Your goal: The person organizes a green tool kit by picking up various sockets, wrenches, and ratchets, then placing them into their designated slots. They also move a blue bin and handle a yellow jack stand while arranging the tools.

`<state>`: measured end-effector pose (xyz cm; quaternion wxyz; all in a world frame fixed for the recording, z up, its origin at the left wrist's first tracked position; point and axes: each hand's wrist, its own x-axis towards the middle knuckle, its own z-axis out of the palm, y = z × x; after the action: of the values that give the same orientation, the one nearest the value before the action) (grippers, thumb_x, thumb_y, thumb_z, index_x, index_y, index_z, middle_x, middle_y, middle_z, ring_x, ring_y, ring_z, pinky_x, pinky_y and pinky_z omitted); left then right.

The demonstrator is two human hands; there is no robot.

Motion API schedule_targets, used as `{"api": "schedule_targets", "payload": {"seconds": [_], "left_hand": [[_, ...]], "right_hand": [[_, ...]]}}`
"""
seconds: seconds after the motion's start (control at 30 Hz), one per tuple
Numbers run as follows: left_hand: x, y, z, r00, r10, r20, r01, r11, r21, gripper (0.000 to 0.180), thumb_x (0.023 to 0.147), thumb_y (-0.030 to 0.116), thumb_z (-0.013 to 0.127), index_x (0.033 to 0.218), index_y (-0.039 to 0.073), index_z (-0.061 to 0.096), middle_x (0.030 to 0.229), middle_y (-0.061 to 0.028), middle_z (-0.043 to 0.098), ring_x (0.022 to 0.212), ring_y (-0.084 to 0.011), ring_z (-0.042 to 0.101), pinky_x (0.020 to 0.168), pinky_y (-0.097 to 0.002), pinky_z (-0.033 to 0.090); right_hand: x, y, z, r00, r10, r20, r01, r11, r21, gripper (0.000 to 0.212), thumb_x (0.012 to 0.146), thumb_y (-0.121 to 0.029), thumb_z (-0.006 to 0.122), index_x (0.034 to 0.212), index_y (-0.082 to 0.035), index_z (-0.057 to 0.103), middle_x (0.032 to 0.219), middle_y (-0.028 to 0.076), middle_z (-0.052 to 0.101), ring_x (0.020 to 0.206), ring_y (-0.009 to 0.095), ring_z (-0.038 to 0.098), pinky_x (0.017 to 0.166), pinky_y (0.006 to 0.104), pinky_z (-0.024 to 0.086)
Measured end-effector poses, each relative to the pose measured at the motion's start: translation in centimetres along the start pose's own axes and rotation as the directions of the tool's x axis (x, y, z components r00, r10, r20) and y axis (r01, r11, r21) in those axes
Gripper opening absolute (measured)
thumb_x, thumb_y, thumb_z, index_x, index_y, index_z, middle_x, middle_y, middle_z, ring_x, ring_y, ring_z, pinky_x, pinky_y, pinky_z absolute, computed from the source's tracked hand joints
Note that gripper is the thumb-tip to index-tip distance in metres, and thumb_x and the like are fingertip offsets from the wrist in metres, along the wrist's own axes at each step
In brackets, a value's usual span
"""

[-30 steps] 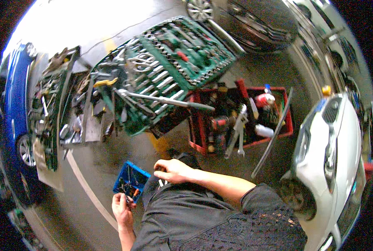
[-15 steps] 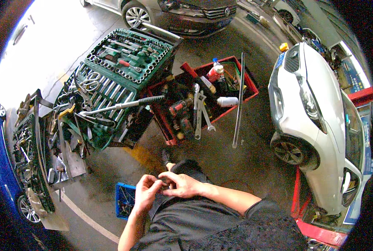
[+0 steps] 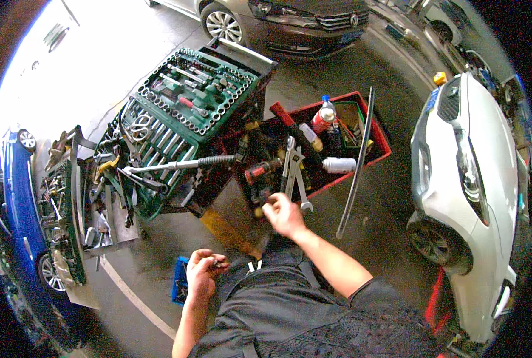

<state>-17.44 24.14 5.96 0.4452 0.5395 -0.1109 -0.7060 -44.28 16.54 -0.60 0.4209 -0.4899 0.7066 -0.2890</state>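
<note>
Close to my body, my left hand (image 3: 201, 273) is closed, with a small dark piece (image 3: 219, 262) at its fingertips, too small to name. My right hand (image 3: 286, 217) is stretched forward over the near edge of the red tool tray. Its fingers are bent together, and whatever may be between them is hidden. Just beyond that hand, an adjustable wrench (image 3: 291, 164) and an open-end wrench (image 3: 303, 188) lean in the tray, beside a red-and-black power tool (image 3: 262, 170).
The red tray (image 3: 343, 179) also holds a spray can (image 3: 339, 164) and a red-and-white bottle (image 3: 323, 119). A long strip (image 3: 356, 173) lies across its right side. Left stands a cart with a green socket set (image 3: 185, 98). A blue crate (image 3: 179, 280) is on the floor; a white car (image 3: 466, 161) is at right.
My hands have come apart. The right one has moved forward to the tray, while the left stays near my lap with its fingers curled. The whole view has shifted slightly.
</note>
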Motion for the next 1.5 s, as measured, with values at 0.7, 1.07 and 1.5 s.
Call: {"api": "schedule_targets", "payload": {"seconds": [0.7,1.07,1.5], "left_hand": [[4.2,-1.7,10.6,0.979,0.064,-0.192,-0.056,0.997,0.048,0.028,0.074,-0.01,0.048,0.098,0.0,0.057,0.084,-0.0114,0.062,0.071,-0.0215,0.061,0.064,-0.0312,0.049],[8.0,1.4,20.9,0.978,0.19,0.089,-0.193,0.645,0.74,0.036,0.085,0.024,0.072,0.108,-0.001,0.062,0.095,-0.0089,0.068,0.087,-0.0156,0.062,0.08,-0.0303,0.05],[14.2,15.5,15.0,0.946,0.139,0.292,-0.322,0.495,0.807,0.022,0.094,0.025,0.059,0.091,0.003,0.056,0.077,-0.0072,0.061,0.07,-0.018,0.058,0.065,-0.0339,0.047]], "right_hand": [[12.8,8.1,-11.2,0.901,0.052,0.43,-0.375,0.589,0.716,0.019,0.086,-0.015,0.057,0.096,0.001,0.06,0.071,0.004,0.061,0.058,0.012,0.058,0.056,0.0253,0.049],[6.4,-0.5,-13.0,0.809,-0.212,0.549,0.037,0.95,0.311,0.045,0.073,-0.024,0.076,0.109,-0.003,0.06,0.089,0.011,0.069,0.083,0.018,0.066,0.077,0.0337,0.053],[3.5,-4.8,-5.0,0.839,-0.019,0.544,-0.032,0.996,0.085,0.053,0.079,-0.036,0.077,0.12,-0.009,0.055,0.08,0.009,0.067,0.07,0.019,0.066,0.067,0.0332,0.054]]}}
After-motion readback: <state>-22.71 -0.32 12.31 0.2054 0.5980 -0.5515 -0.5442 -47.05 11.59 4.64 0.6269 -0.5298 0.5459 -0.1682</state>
